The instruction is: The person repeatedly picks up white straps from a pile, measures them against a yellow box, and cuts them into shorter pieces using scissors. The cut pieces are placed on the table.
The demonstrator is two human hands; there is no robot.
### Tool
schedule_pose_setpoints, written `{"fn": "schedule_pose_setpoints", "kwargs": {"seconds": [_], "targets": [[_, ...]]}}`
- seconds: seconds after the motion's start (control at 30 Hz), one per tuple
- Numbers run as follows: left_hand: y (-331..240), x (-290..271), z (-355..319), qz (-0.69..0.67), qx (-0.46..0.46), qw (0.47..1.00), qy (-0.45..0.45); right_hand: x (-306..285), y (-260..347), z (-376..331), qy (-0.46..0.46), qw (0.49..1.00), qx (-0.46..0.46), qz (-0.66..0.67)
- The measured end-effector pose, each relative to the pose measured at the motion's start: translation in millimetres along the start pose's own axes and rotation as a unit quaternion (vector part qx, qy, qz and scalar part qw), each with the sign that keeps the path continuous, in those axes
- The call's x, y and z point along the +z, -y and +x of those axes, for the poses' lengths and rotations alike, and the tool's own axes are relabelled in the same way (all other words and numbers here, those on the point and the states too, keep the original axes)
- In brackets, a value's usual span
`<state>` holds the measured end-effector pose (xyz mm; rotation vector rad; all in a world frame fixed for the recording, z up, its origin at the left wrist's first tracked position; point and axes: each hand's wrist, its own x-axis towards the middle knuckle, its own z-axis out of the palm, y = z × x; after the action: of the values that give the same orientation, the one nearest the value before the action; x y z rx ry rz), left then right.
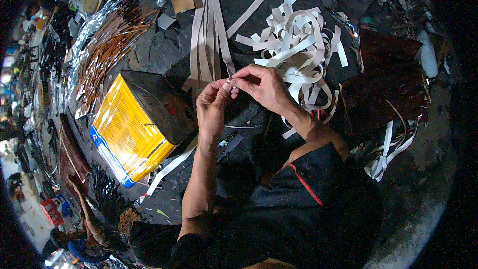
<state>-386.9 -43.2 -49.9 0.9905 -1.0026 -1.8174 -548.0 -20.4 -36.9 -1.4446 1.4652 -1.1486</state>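
Observation:
My left hand [213, 105] and my right hand [263, 88] meet near the middle, fingertips pinched together. Between them is the near end of a pale fabric-like strip [223, 50], narrowed where the fingers hold it; its rest stretches away from me. Several similar long strips [200, 45] lie side by side just left of it. Beyond and right of my right hand sits a loose, tangled heap of white strips [311, 40]. What exactly the fingertips do to the strip end is partly hidden.
A yellow and blue rectangular tin [128, 129] lies left of my left forearm. Behind it is a bundle of thin brown sticks [112, 45]. A dark brown sheet [386, 79] lies at right, with loose white strips [386, 154] nearer me. Scraps litter the floor.

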Motion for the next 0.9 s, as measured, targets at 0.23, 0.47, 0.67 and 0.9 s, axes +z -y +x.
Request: {"fn": "schedule_pose_setpoints", "kwargs": {"seconds": [0.23,0.47,0.67,0.9], "targets": [[8.5,8.8,-6.3,0.107,0.056,0.993,0.005,1.1,-1.9,-14.1,-0.030,0.997,-0.002,-0.068],[16.6,20.7,-8.6,0.204,0.121,0.971,-0.001,1.1,-3.6,-21.5,-0.085,0.983,-0.037,-0.157],[16.0,30.1,-9.4,0.201,0.136,0.970,-0.007,-3.4,-28.0,-17.9,-0.071,0.997,0.028,-0.030],[31.3,25.3,-1.9,0.112,0.071,0.990,-0.048,3.8,-35.0,-23.5,-0.092,0.995,-0.026,-0.026]]}}
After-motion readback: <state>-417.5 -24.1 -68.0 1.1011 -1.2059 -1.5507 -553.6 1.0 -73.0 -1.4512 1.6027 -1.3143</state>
